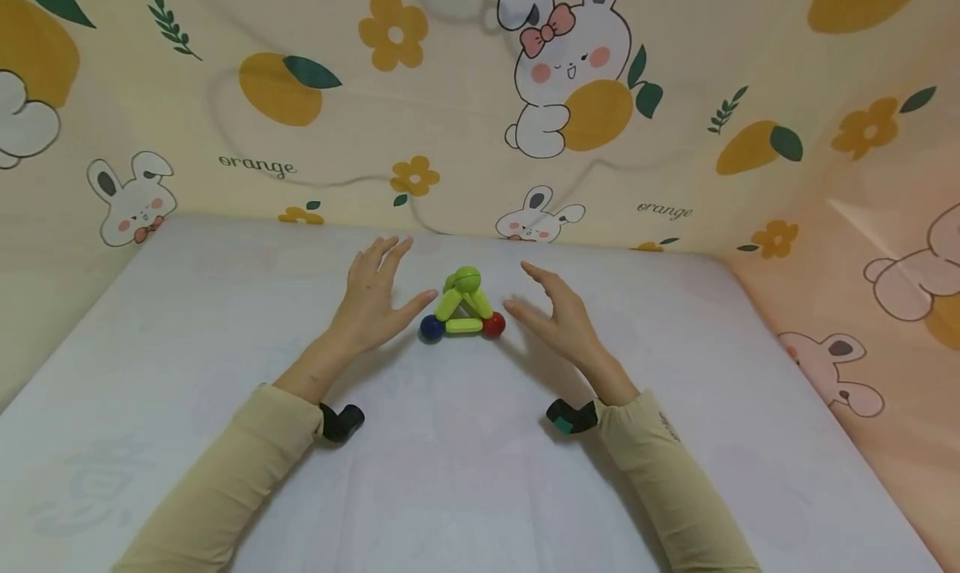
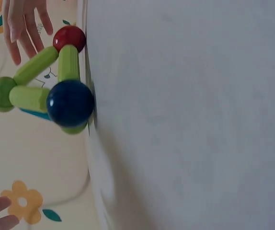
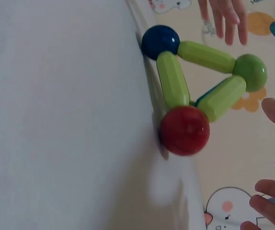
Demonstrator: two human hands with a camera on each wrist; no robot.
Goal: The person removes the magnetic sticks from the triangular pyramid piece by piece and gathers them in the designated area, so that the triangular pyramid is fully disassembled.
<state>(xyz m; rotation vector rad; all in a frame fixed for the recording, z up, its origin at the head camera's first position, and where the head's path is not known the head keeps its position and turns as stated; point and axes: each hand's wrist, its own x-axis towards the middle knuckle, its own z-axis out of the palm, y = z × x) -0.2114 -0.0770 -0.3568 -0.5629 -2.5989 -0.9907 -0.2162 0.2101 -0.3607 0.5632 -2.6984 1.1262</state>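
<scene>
On the white-covered table stands a pyramid of magnetic rods and balls [image 1: 464, 326], its visible rods mostly light green. A blue ball [image 2: 70, 103] forms its left front corner and a red ball [image 3: 185, 130] its right one. The green ball [image 1: 468, 279] sits on top. Its back side is largely hidden in the head view. My left hand [image 1: 372, 302] hovers left of the pyramid, fingers spread, thumb close to the blue ball. On the other side my right hand [image 1: 561, 319] is held apart from it, fingers extended and thumb near the red ball. Both hands hold nothing.
The table [image 1: 450, 473] has a pale cloth over it. Behind and at the right rise fabric walls [image 1: 465, 123] printed with rabbits and oranges. A black wrist camera [image 1: 342, 424] is on the left wrist, another camera [image 1: 572, 416] on the right.
</scene>
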